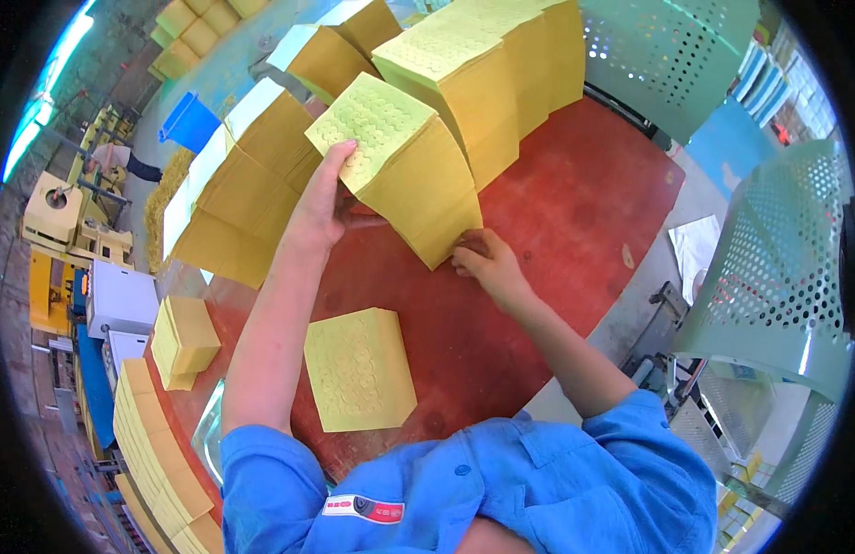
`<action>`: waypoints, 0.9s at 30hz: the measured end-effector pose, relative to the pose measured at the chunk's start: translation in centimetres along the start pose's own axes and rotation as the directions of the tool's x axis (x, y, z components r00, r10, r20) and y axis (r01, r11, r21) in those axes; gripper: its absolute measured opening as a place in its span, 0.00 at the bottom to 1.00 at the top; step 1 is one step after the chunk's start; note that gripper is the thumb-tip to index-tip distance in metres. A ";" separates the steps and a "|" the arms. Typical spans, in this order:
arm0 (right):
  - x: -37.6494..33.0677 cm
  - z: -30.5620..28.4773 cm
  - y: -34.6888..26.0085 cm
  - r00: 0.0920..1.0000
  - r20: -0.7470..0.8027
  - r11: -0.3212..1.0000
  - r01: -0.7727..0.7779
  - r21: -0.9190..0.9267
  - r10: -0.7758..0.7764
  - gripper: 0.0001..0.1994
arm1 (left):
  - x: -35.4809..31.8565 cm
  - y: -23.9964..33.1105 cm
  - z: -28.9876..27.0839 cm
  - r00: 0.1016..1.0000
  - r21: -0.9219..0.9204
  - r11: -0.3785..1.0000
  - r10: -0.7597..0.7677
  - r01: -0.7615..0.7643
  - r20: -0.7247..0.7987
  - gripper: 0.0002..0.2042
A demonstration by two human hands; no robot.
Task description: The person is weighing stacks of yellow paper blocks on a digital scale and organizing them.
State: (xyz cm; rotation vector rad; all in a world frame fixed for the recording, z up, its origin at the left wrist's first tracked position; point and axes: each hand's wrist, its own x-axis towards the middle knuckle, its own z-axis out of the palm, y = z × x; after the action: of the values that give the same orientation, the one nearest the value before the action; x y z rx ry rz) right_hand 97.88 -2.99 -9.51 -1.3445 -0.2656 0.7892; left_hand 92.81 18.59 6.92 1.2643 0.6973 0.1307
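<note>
A tall block of stacked yellow paper [418, 189], its top pressed with rows of round coin-like marks, stands tilted over the red tabletop [594, 231]. My left hand [328, 198] grips its near left side, the thumb on the patterned top and the other fingers hidden behind the edge. Down at the block's lower right corner, my right hand [487, 263] has its fingers curled against the paper. A smaller patterned paper stack [361, 369] lies on the table close to my body. Just beyond the held block stands a row of similar tall paper blocks [501, 102].
More paper blocks [247, 185] with pale tops line the table's left side, with a small stack [183, 342] nearer me. Green perforated machine guards [769, 268] border the right. A blue bin [191, 122] stands on the floor at the far left.
</note>
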 end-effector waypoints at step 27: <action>2.0 -2.2 2.0 0.939 -0.119 0.946 0.323 0.000 -0.321 0.10 | -39.8 -16.4 -19.4 0.684 0.478 0.867 0.436 -0.144 -0.585 0.21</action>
State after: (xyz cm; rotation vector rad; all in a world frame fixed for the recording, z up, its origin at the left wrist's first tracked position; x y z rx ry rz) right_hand 99.96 -3.36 -12.47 -1.2818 -0.3730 0.4344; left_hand 46.24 11.08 5.86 1.7433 1.1880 0.8006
